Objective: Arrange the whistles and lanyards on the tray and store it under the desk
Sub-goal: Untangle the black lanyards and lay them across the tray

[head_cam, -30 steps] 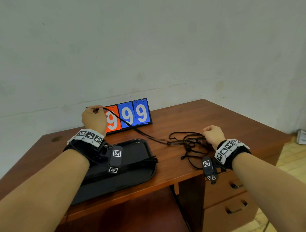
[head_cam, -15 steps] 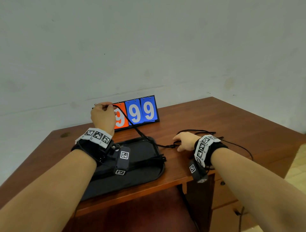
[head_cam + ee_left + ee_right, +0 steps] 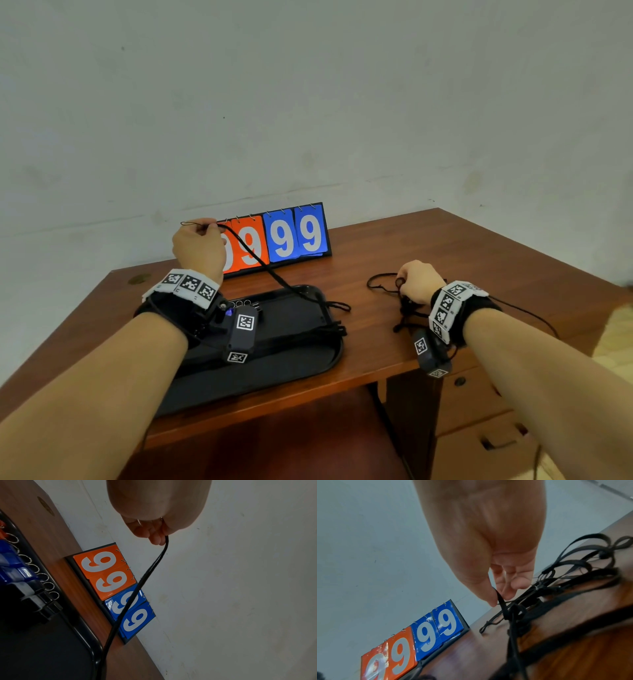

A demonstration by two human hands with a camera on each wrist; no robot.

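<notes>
A black tray (image 3: pixel 274 370) lies on the desk in front of me. Whistles (image 3: pixel 20 574) with key rings stand in a row along its far left edge, and black lanyards (image 3: pixel 329 330) lie across it. My left hand (image 3: pixel 212 226) is raised behind the tray and pinches one black lanyard (image 3: pixel 270 270), which slopes down over the tray's far right corner. The left wrist view shows the left hand (image 3: pixel 158 539) with the doubled cord (image 3: pixel 137 588) hanging from it. To the right, my right hand (image 3: pixel 400 279) pinches a strand of a tangled lanyard pile (image 3: pixel 404 310). The right wrist view shows the right hand (image 3: pixel 498 599) over the tangle (image 3: pixel 565 574).
A flip scoreboard (image 3: pixel 281 236) showing orange and blue 9s stands at the desk's back edge against the wall. The brown desk (image 3: pixel 462 246) has drawers (image 3: pixel 479 404) at the lower right. A dark red surface (image 3: pixel 291 442) shows below the desk's front edge.
My right hand brought the lanyard's lower end to the tray's right edge, let it go, and went back right to the tangle. My left hand stays raised with the lanyard.
</notes>
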